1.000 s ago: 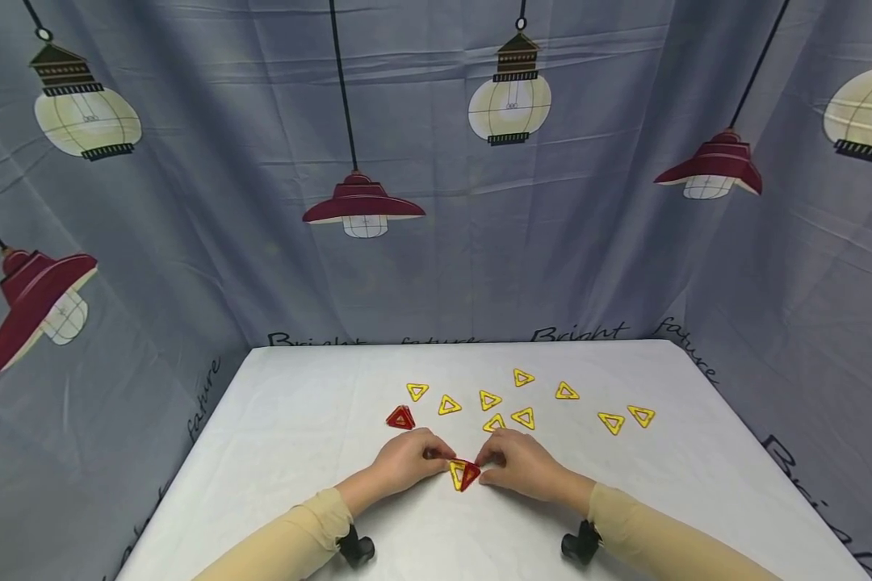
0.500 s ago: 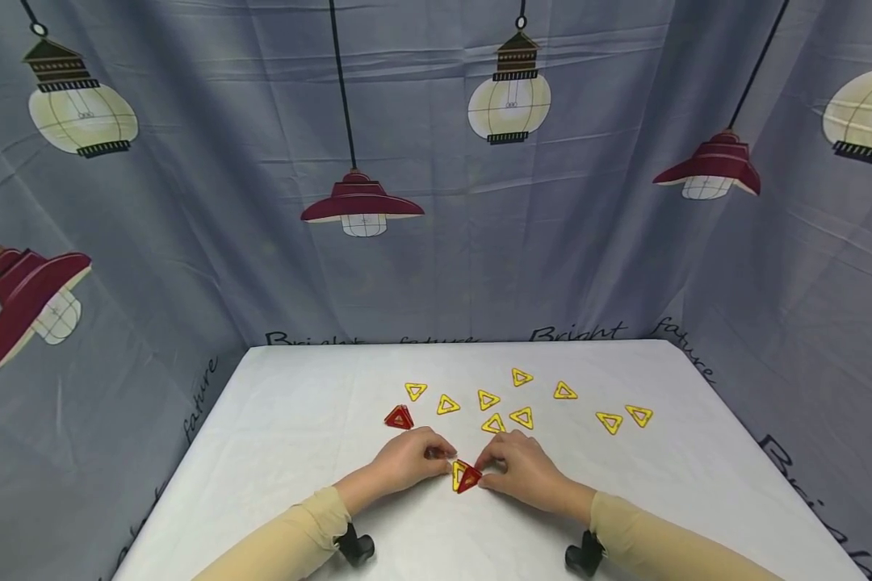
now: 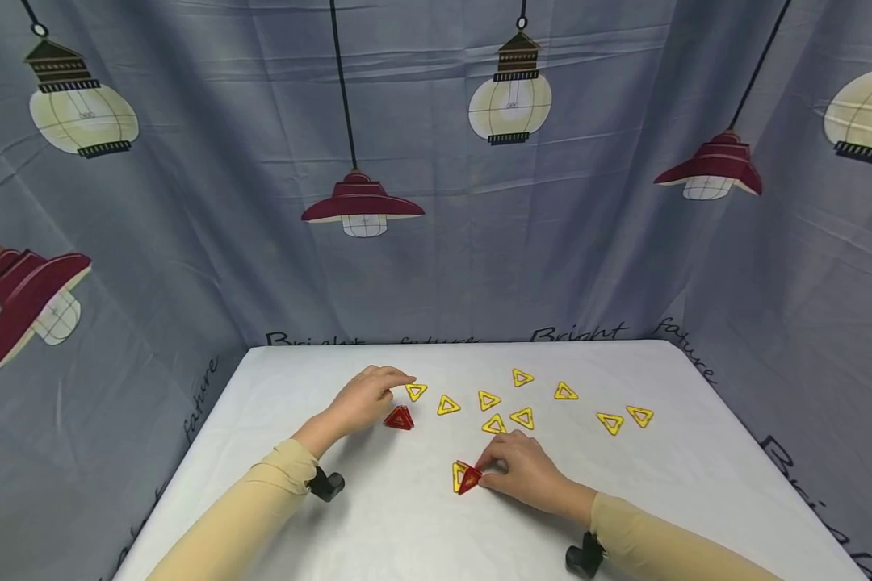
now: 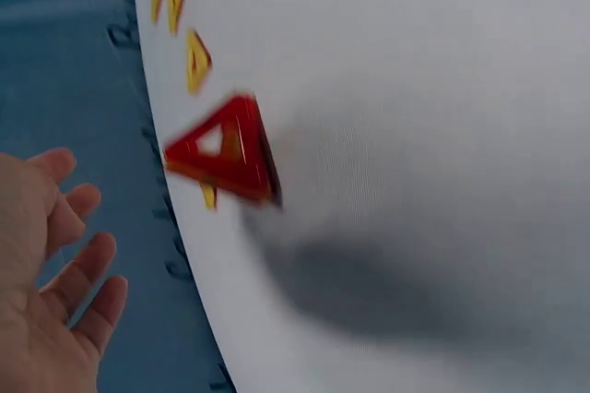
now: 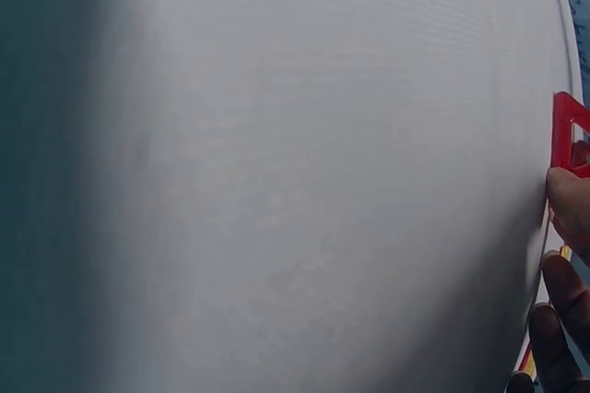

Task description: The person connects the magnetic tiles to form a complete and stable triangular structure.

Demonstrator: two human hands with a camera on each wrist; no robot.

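Observation:
My right hand (image 3: pixel 526 472) holds a small piece built of red and yellow triangle frames (image 3: pixel 469 481) between thumb and fingers, low over the white table. At the right edge of the right wrist view, the thumb presses against a red triangle frame (image 5: pixel 560 139). My left hand (image 3: pixel 363 399) reaches out over the far left of the table, its fingers loosely spread and holding nothing in the left wrist view. Its fingertips come near a flat yellow triangle frame (image 3: pixel 416 392). Just below that hand stands a red pyramid-like triangle piece (image 3: pixel 400 418), also large in the left wrist view.
Several more yellow triangle frames lie scattered across the back, such as a middle one (image 3: pixel 489 400) and a far-right one (image 3: pixel 639 415). The white table (image 3: pixel 320 516) ends at a grey curtain (image 3: pixel 436 282) printed with lamps.
My left hand has let go of the red and yellow piece and moved up and left to the yellow frame at the back. The right hand stays almost still with its piece.

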